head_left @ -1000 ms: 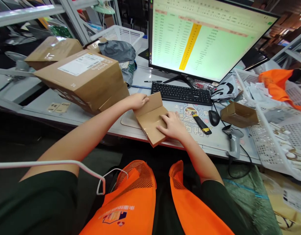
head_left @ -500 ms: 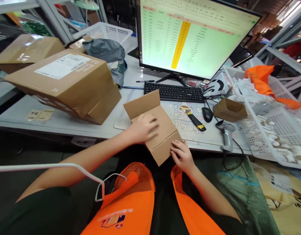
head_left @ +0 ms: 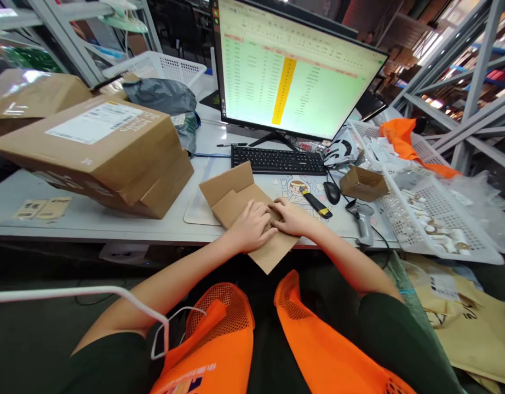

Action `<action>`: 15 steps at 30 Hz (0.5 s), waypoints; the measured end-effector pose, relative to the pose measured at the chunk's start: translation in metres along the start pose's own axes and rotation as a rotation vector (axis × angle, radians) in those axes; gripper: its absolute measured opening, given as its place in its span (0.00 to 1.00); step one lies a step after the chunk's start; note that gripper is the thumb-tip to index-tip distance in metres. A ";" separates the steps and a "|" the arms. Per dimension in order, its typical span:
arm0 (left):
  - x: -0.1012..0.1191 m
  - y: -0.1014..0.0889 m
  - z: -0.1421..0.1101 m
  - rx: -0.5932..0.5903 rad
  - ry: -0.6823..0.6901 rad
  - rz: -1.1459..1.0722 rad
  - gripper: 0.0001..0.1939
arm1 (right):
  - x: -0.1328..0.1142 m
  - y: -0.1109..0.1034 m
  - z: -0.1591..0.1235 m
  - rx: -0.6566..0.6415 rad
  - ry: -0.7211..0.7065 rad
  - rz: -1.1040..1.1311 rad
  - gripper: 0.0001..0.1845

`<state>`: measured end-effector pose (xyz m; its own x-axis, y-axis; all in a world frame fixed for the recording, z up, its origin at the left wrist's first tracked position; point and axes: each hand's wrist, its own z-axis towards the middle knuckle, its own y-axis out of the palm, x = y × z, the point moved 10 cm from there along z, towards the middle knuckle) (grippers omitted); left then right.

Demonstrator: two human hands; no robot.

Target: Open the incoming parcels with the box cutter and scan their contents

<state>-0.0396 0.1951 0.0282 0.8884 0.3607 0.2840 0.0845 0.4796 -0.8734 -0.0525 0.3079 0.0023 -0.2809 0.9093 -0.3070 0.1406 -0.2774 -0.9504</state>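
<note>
Part-folded cardboard carton [head_left: 231, 203] at the frame's center
The left hand [head_left: 253, 225] and right hand [head_left: 291, 218] lie close together on it, fingers bent; whether either one pinches the cardboard cannot be told.

On the table [head_left: 92, 224], the carton [head_left: 235, 192] lies across the near edge of the mat [head_left: 196, 210], under the left hand [head_left: 251, 225] and right hand [head_left: 292, 219]. Behind it sits the keyboard [head_left: 277, 160], then the monitor [head_left: 297, 76]; the pen [head_left: 231, 144] is left of the monitor's stand. Rightward come the cutter [head_left: 316, 203], mouse [head_left: 332, 192] and small box [head_left: 363, 185], the scanner [head_left: 363, 221] before that box. Beyond, rolls [head_left: 460, 246] lie in the basket [head_left: 390, 210]. At left, the big box [head_left: 127, 150] has the rear box [head_left: 39, 92] and bag [head_left: 162, 98] behind it.
</note>
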 end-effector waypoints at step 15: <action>-0.063 -0.013 -0.206 0.838 -0.704 -0.214 0.44 | 0.011 -0.024 0.002 0.049 0.249 0.300 0.26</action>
<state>-0.0037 0.0010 -0.0599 0.4155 0.4514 0.7897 -0.3618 0.8786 -0.3118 -0.0610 0.3243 0.0213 0.0050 0.8315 -0.5555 0.1341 -0.5511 -0.8236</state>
